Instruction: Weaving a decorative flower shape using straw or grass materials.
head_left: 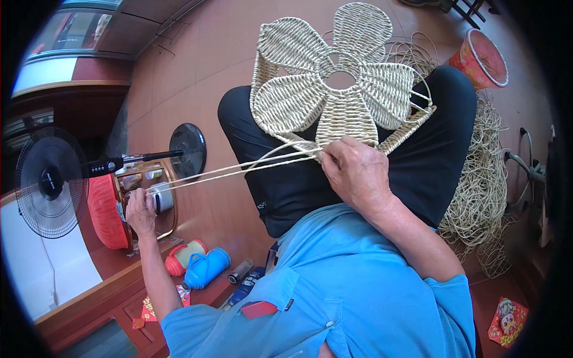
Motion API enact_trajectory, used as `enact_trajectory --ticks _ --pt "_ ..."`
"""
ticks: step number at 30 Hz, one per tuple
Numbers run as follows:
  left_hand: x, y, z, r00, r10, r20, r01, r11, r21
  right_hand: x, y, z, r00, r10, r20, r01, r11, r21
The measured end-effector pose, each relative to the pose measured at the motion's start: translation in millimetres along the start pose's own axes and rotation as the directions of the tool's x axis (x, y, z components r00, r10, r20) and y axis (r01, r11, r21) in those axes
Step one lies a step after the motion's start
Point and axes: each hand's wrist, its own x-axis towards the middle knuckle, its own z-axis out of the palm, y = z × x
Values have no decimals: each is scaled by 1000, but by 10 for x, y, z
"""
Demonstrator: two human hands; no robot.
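A woven, flower-shaped piece of pale cord (346, 110) rests across my thighs, its petals set around a round opening on a frame. My right hand (358, 170) is closed at its near edge, pinching the cord beside the lowest petal. Two strands of cord (239, 169) run taut from there out to the left. At their far end my left hand (141, 210), arm stretched out, is closed around the cord. On the right side of the piece, bare frame bars show beside a petal. The fingertips of my right hand are partly hidden.
A large heap of loose cord (477, 185) lies on the floor at my right, with more cord (415, 55) behind the piece. A red bucket (477, 59) stands at far right. To my left are a standing fan (51, 182), a red cover (107, 212) and a blue bottle (206, 268).
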Motion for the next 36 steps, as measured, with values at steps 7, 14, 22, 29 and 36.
enact_trajectory --ticks 7,14,22,29,36 --pt "-371 -1571 941 696 -218 684 294 956 5 33 -54 73 998 -34 44 31 998 53" --pt "974 2712 -878 918 392 54 -244 667 -704 6 -10 25 999 31 19 -31 999 -20" --pt "821 3209 -645 883 464 -72 -369 589 -719 30 -20 37 1000 7 20 -7 1000 -26" --pt "911 798 -134 976 -170 133 212 876 -434 -2 4 30 1000 -5 -16 4 999 -34" --pt "-407 -2726 747 290 -906 310 939 207 -274 4 -37 60 1000 -12 -4 12 998 -70"
